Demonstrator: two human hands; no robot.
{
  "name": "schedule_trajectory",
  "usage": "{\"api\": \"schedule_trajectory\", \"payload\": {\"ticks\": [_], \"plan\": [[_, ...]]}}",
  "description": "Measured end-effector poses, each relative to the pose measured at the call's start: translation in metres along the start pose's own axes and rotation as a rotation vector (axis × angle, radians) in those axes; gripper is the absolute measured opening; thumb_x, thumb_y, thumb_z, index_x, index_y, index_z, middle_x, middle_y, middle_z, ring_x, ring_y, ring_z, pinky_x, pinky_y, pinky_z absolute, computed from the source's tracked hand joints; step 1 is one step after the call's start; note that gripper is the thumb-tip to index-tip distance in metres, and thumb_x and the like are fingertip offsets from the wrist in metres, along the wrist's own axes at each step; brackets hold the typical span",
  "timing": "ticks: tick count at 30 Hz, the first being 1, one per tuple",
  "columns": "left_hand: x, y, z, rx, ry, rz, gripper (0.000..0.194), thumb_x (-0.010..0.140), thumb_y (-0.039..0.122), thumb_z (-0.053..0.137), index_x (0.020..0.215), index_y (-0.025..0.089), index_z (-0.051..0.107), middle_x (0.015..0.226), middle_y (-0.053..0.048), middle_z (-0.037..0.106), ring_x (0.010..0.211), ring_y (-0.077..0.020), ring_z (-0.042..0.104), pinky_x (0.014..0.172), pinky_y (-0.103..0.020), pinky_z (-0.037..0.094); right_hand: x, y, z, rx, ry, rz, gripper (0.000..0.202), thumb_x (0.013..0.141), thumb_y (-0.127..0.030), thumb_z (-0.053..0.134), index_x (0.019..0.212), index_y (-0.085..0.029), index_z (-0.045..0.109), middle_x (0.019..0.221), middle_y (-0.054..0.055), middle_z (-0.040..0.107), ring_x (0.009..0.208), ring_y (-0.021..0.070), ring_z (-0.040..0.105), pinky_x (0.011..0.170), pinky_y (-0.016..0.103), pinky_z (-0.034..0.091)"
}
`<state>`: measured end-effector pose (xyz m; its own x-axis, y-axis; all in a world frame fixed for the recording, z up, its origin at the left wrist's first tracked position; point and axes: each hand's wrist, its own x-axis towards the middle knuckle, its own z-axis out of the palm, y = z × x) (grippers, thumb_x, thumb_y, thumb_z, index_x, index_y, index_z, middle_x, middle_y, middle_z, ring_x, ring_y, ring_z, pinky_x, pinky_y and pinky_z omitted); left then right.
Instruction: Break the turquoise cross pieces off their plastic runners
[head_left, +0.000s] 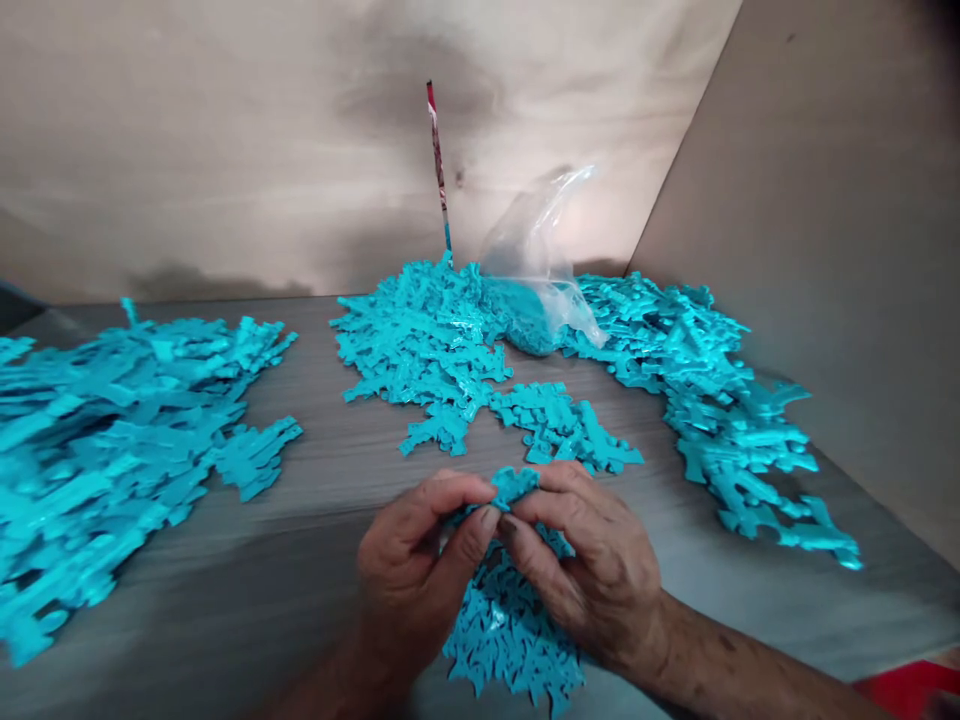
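Hands (pixel 405 565) — pinching turquoise puzzle bit (pixel 516 485) | clear bag (pixel 536 240) — turquoise pieces (pixel 529 328) inside

The left hand (pixel 424 565) and the right hand (pixel 592 570) were held close together, and between their fingertips was a small blue puzzle piece (pixel 515 484). Directly below both hands there lay a cluster of joined pieces (pixel 510 625), partly covered by them. Just beyond the hands was a small group of pieces (pixel 562 425) on the grey table (pixel 322 440). Farther from the hands stood a large heap (pixel 420 340), a clear plastic bag (pixel 547 230) and a thin, slightly tilted stick (pixel 437 150). One wide pile (pixel 150 400) was left of the left hand; another long pile (pixel 720 400) spread beyond and to the right of the right hand.
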<state>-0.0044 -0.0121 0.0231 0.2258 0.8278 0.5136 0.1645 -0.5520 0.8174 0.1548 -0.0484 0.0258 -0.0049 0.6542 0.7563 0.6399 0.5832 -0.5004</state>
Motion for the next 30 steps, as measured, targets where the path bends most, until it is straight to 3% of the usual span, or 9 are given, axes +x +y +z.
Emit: {"api": "schedule_trajectory", "payload": {"ticks": [11,20,30], "plan": [[-0.0051,-0.0019,-0.0045,0.074,-0.036,0.09,0.031,0.079,0.007,0.069,0.101,0.029,0.068,0.098,0.006,0.075,0.088,-0.0089,0.071,0.085,-0.016,0.055,-0.0057,0.0024,-0.0031,-0.157,0.026,-0.151,0.006,0.087,-0.011,0.061,0.088,-0.016,0.064,0.09,0.009,0.072,0.08,0.0191,0.068,0.079,0.038,0.054],[-0.0044,-0.0007,-0.0059,0.049,-0.036,0.128,0.029,0.08,0.007,0.07,0.1,0.027,0.067,0.099,0.005,0.074,0.086,-0.0084,0.071,0.082,-0.015,0.056,-0.0051,0.0034,-0.0064,-0.187,0.029,-0.24,0.009,0.088,-0.01,0.058,0.092,-0.017,0.062,0.089,0.008,0.072,0.078,0.018,0.066,0.079,0.038,0.052],[-0.0046,0.0011,-0.0055,0.047,-0.041,0.158,0.025,0.08,0.009,0.07,0.097,0.027,0.067,0.095,0.003,0.075,0.081,-0.0127,0.072,0.076,-0.023,0.06,-0.0053,0.0003,-0.0087,-0.146,-0.015,-0.211,0.009,0.089,-0.009,0.054,0.09,-0.015,0.062,0.09,0.01,0.072,0.082,0.0188,0.067,0.081,0.038,0.052]]}}
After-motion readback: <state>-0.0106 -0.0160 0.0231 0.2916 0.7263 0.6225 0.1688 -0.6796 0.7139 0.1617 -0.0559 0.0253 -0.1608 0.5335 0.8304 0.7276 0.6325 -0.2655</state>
